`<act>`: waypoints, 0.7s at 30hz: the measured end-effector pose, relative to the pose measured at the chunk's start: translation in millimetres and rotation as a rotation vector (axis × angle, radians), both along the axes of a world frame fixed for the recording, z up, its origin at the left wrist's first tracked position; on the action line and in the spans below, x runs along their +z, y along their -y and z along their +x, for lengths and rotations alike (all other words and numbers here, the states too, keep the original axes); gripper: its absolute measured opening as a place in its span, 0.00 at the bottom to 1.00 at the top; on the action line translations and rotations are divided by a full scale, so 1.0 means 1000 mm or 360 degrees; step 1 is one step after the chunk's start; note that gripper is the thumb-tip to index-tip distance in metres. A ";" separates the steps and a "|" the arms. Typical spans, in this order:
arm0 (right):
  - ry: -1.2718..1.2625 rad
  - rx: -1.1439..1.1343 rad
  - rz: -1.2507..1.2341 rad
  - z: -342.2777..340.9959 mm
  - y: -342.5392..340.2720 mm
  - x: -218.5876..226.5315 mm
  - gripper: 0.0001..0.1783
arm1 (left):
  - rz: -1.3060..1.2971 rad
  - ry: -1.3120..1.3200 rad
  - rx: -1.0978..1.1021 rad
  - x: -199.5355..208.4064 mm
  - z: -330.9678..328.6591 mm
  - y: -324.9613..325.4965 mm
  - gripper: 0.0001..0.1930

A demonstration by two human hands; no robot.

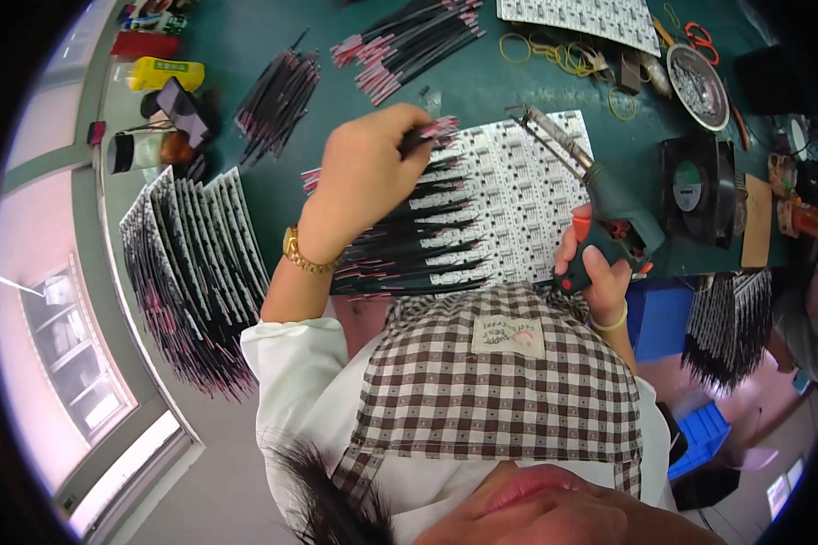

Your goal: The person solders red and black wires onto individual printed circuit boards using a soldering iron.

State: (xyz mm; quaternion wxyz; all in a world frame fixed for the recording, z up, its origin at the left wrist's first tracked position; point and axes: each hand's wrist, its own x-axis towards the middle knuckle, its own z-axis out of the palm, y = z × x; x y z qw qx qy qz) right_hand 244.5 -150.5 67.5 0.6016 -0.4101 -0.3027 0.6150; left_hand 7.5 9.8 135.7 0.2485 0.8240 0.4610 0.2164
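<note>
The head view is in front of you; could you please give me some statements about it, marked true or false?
1. The right hand grips the green soldering gun. True.
2. The left hand is empty. False: the left hand holds dark wires with pink ends.
3. The black fan stands right of the soldering gun. True.
4. The apron is plain. False: the apron is checked.

The table [236,54] is surfaced in dark green; the near white board [527,182] is patterned with rows of black marks. The black wires [277,104] at far left are tipped in pink. The soldering tool [613,195] is coloured dark green and orange-red, the apron [509,400] checked in brown and white.
</note>
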 end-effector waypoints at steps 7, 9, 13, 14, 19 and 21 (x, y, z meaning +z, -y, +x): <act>0.0196 -0.0092 0.0002 0.005 -0.006 -0.011 0.24 | -0.0028 -0.0339 -0.0176 -0.050 0.019 -0.002 0.10; 0.0214 -0.0074 -0.0014 0.006 -0.008 -0.013 0.24 | 0.0025 -0.0096 -0.0111 -0.064 0.025 -0.008 0.09; 0.0330 0.0016 -0.0015 0.008 -0.011 -0.020 0.24 | -0.0213 -0.0056 0.0119 -0.081 0.035 -0.016 0.12; 0.0331 0.0019 -0.0029 0.008 -0.013 -0.021 0.24 | -0.0227 -0.0055 0.0120 -0.086 0.036 -0.018 0.12; 0.0452 0.0183 -0.0045 0.010 -0.013 -0.029 0.24 | -0.0117 0.0009 0.0163 -0.100 0.038 -0.024 0.11; 0.0426 0.0186 -0.0028 0.004 -0.011 -0.031 0.21 | -0.0128 -0.0010 0.0152 -0.106 0.035 -0.025 0.12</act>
